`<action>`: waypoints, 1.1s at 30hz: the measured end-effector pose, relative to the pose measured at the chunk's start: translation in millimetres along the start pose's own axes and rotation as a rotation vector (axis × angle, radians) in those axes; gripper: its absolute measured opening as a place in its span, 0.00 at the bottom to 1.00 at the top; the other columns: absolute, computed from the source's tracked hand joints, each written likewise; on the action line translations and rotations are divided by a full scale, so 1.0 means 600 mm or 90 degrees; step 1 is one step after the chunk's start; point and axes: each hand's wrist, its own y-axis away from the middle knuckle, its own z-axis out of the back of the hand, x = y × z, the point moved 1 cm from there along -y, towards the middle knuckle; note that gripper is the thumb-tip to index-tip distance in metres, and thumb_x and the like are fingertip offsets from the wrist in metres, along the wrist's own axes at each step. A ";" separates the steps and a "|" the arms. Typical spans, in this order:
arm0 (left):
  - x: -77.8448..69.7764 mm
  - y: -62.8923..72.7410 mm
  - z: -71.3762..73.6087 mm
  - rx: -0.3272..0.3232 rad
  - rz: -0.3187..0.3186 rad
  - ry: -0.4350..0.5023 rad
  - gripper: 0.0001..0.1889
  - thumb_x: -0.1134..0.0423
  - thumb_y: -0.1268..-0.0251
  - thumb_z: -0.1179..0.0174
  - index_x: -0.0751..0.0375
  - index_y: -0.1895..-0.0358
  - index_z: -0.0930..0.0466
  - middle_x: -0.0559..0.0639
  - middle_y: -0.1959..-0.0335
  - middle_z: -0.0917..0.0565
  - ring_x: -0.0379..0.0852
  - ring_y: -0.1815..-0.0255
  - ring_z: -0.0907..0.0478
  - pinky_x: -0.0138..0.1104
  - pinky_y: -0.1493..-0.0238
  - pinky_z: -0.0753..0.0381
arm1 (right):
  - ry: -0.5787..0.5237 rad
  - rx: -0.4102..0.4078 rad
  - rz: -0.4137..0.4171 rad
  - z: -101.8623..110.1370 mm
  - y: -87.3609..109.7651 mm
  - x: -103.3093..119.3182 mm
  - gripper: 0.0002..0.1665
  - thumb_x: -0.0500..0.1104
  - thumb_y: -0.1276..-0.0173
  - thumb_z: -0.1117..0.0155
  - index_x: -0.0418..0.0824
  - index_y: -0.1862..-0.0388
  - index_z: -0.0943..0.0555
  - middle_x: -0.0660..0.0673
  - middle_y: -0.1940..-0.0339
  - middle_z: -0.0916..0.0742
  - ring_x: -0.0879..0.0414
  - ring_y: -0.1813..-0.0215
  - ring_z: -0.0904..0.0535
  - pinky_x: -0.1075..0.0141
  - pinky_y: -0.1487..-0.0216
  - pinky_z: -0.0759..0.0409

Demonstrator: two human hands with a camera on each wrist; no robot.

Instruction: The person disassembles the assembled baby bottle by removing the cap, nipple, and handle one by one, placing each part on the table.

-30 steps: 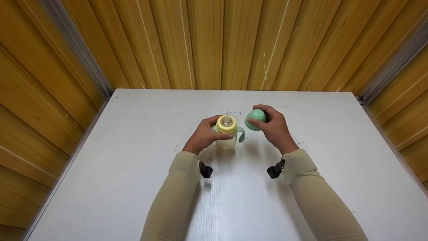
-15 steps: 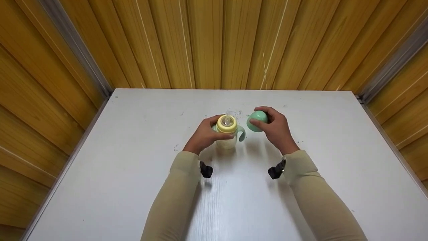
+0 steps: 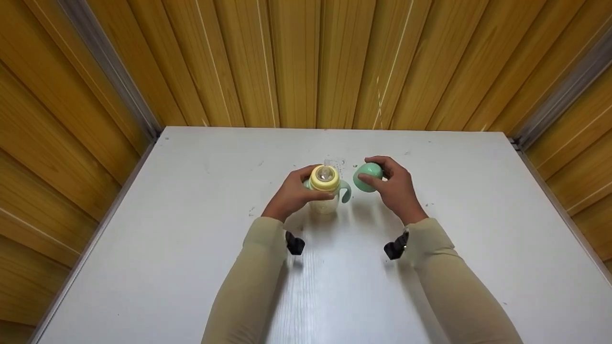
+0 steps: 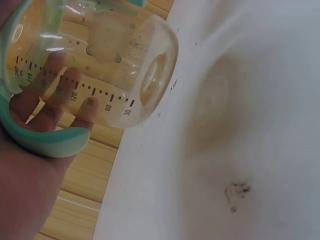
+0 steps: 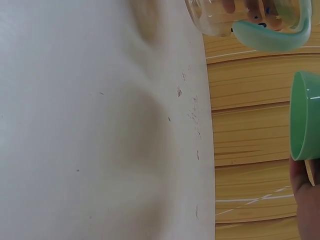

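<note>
A clear baby bottle [image 3: 324,206] with a yellow collar, a teat on top and green side handles is upright in the head view. My left hand [image 3: 292,193] grips it around the neck, thumb across the near side. In the left wrist view the see-through bottle [image 4: 112,60] shows measuring marks, its base above the table and fingers behind it. To its right, my right hand [image 3: 396,188] holds a green dome-shaped cap [image 3: 368,177] between thumb and fingers. The hollow cap [image 5: 306,117] has its open rim facing down to the table in the right wrist view, apart from the bottle.
A white table [image 3: 191,267] lies under both hands, with small dark marks on its surface. Yellow wood-look panels [image 3: 296,62] rise behind its far edge and along both sides. Black wrist cameras [image 3: 295,243] sit at the cuffs.
My right hand has moved slightly right and toward me with the green cap, a little farther from the bottle. The left hand and bottle have hardly moved.
</note>
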 end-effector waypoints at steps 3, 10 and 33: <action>0.001 0.000 0.001 0.001 -0.003 0.001 0.39 0.50 0.63 0.20 0.37 0.39 0.25 0.35 0.43 0.21 0.39 0.39 0.27 0.46 0.33 0.33 | 0.005 0.000 0.001 0.000 0.001 -0.001 0.34 0.61 0.44 0.28 0.51 0.40 0.25 0.49 0.39 0.21 0.50 0.34 0.27 0.48 0.31 0.32; 0.003 0.002 0.001 0.001 -0.008 0.008 0.38 0.51 0.62 0.20 0.37 0.39 0.24 0.36 0.42 0.21 0.39 0.38 0.27 0.46 0.31 0.34 | 0.016 0.005 0.009 0.000 0.001 -0.006 0.34 0.60 0.45 0.28 0.50 0.41 0.24 0.48 0.40 0.20 0.50 0.36 0.27 0.49 0.32 0.31; 0.007 0.000 -0.002 -0.006 -0.002 0.000 0.39 0.49 0.62 0.21 0.37 0.38 0.25 0.36 0.41 0.22 0.40 0.37 0.29 0.49 0.29 0.37 | 0.049 0.014 -0.025 0.003 0.002 -0.025 0.33 0.58 0.44 0.27 0.48 0.41 0.22 0.46 0.40 0.19 0.51 0.37 0.25 0.52 0.33 0.30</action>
